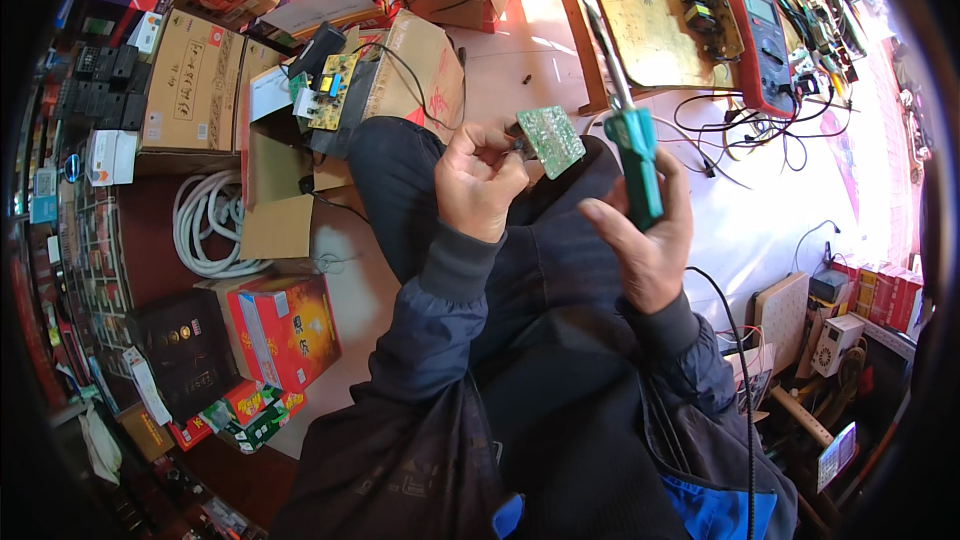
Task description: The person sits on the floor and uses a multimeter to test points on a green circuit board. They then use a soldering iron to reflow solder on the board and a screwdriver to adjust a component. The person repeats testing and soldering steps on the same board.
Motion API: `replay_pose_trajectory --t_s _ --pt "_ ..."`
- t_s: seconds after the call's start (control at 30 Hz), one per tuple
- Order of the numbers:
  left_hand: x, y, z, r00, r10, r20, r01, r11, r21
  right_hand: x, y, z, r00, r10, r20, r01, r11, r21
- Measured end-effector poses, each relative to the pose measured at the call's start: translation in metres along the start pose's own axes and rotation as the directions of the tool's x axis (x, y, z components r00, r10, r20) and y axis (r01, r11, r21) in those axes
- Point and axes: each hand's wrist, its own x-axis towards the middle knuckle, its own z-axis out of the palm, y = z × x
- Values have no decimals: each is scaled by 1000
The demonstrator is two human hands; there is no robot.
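My left hand pinches a small green circuit board at its left edge, holding it tilted above my lap. The board's solder-dotted face shows; the parts on its other side are mostly hidden. My right hand grips the teal handle of a soldering iron, with the thumb on the near side. Its metal shaft and dark tip point up and away, to the right of the board and apart from it. A black cord runs down from behind my right wrist.
A wooden stool stands ahead with small electronic parts and a red multimeter on its right side. Cables lie beside it. Cardboard boxes crowd the left, one bearing a yellow circuit board. A coiled white hose lies nearby.
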Motion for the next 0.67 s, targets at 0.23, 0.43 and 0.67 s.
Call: replay_pose_trajectory --t_s 0.23,0.43,0.67 --pt "1 -3 5 1000 12 -24 -12 1000 8 27 15 29 955 -261 143 288 929 -233" --pt "3 -11 5 1000 -1 -27 1 1000 1 35 26 25 935 -334 119 354 899 -259" --pt "5 -8 1 998 47 32 -49 996 75 45 35 19 920 -381 91 391 882 -265"
